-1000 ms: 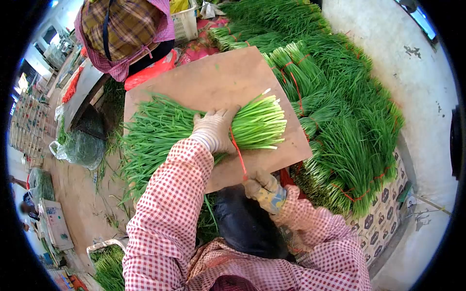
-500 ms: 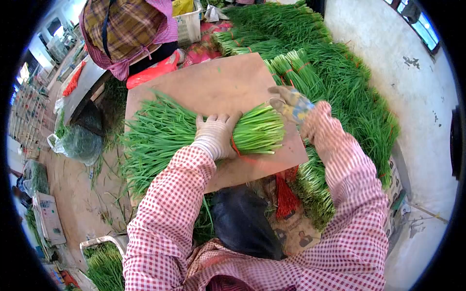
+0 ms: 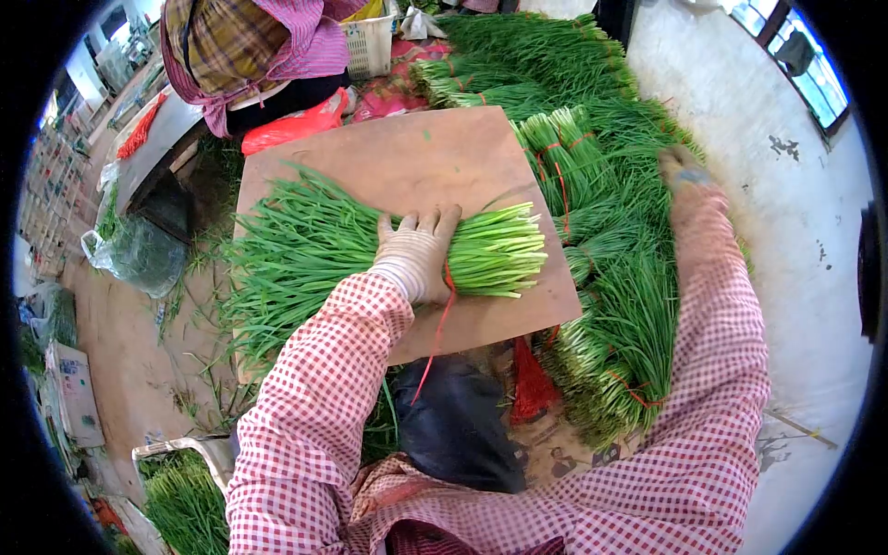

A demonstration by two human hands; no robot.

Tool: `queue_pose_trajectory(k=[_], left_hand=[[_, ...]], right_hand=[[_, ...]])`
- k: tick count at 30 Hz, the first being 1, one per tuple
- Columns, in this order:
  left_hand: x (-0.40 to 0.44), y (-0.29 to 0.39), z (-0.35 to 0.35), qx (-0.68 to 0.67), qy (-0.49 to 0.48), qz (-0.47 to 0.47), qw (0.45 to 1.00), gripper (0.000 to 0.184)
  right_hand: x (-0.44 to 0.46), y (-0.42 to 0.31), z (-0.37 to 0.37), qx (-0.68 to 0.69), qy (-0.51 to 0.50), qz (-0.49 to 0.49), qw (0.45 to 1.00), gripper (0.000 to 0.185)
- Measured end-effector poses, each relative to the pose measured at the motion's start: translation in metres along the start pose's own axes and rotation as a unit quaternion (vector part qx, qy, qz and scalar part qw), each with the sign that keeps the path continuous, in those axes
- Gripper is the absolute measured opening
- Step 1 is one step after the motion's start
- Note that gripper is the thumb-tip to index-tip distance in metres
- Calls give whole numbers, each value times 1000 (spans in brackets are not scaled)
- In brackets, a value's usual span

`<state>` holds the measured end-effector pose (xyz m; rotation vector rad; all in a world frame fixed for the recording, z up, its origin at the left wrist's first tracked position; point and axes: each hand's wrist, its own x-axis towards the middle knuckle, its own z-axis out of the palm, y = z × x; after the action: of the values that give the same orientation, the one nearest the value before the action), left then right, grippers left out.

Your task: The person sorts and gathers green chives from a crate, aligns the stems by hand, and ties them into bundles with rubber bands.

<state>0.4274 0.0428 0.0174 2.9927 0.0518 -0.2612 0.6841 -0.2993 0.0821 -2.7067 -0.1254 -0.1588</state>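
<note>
The brown board (image 3: 398, 153) carries a green bundle (image 3: 333, 242), its leaves fanning over the board's left edge and its pale cut stems pointing toward the right edge. On the board, the gloved left hand (image 3: 416, 250) grasps the bundle from above, fingers laid across it to its far side. A red tie (image 3: 447, 310) runs by that hand, its loose tail hanging over the board's near edge. The right hand (image 3: 683, 171) is out beyond the board's right side, at the piled greens (image 3: 601, 203); it is small and blurred, so I cannot tell whether it is released or grips anything. Below the board's near edge hangs a red bunch of strands (image 3: 532, 384). Past its far left corner are a red plastic bag (image 3: 296, 125) and another person (image 3: 236, 46) in plaid cloth.
</note>
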Motion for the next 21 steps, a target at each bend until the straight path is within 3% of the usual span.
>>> queue_pose_trajectory(k=[1, 2, 4, 6, 10, 13, 18, 21], left_hand=[[0, 0, 1, 1, 1, -2, 1000, 113], [1, 0, -2, -3, 0, -3, 1000, 113], [6, -2, -11, -13, -83, 12, 996, 108], [6, -2, -8, -13, -65, 14, 998, 103], [5, -3, -6, -2, -58, 2, 998, 104], [7, -4, -3, -2, -52, 4, 999, 104], [5, -5, -3, -21, -43, 15, 999, 104], [3, -4, -8, -19, -52, 9, 998, 105]], right_hand=[[-9, 8, -9, 170, 36, 80, 981, 30], [-21, 3, -13, 167, 34, 79, 982, 30], [-55, -27, -4, 279, -79, -49, 956, 31], [-98, -68, 27, 250, -133, -260, 923, 27], [-116, -103, 81, 22, -229, -345, 910, 24], [-117, -101, 99, -2, -255, -402, 879, 28], [-115, -122, 93, -120, -272, -394, 870, 33], [-115, -134, 84, -131, -242, -442, 854, 23]])
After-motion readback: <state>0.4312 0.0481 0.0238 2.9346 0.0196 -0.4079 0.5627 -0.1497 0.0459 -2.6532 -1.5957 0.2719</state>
